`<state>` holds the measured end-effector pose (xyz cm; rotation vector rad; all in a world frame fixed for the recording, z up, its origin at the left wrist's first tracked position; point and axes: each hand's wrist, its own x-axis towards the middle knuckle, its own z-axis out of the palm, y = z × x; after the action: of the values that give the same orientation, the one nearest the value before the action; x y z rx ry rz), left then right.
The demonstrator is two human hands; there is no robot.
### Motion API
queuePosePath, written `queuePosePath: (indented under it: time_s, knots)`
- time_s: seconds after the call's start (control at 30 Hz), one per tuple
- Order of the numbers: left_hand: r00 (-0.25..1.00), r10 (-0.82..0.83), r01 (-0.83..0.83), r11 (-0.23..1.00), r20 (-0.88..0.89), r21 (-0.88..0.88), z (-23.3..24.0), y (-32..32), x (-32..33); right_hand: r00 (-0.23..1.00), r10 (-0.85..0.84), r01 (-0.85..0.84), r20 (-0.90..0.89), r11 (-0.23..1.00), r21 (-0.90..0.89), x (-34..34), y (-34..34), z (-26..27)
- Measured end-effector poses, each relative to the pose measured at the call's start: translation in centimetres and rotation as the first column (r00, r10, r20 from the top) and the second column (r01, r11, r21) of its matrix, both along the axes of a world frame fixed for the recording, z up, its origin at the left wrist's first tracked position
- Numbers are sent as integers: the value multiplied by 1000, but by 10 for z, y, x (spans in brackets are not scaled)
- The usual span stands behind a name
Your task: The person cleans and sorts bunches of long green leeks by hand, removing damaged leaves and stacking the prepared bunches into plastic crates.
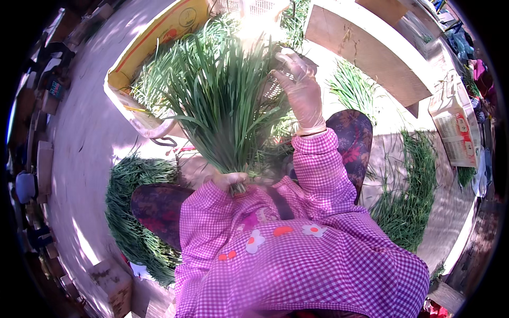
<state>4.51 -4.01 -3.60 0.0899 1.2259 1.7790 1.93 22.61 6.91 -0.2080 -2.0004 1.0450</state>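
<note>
My left hand, in a thin glove, is closed around the base of a thick bunch of long green leaves, perhaps chives, whose tips fan upward. To its right, my gloved right hand is raised with fingers apart and partly bent, and I see nothing held in it. Behind the bunch, loose cut greens fill a yellow-sided container. More loose leaves lie between my knees, partly hidden by the bunch.
A heap of greens lies by my left knee, another on the right. A small pile rests near a wooden board. A plastic crate stands at far right, and a block at lower left.
</note>
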Motion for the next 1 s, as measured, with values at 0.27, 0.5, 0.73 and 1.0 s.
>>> queuePosePath:
  time_s: [0.27,0.5,0.73,1.0]
  knots:
    - [982,-49,50,999,-180,0,4,-1,0,983,184,-158,12,874,-460,11,10,-3]
    - [989,-50,66,991,-137,113,16,6,-11,908,219,-417,-358,372,-829,18,11,7]
    - [991,-45,71,976,-129,208,-4,-4,-10,746,-45,-666,-665,-69,-743,23,62,-20]
    - [944,327,-317,937,-48,145,6,-10,-22,925,82,10,371,970,-241,-1,29,-28]
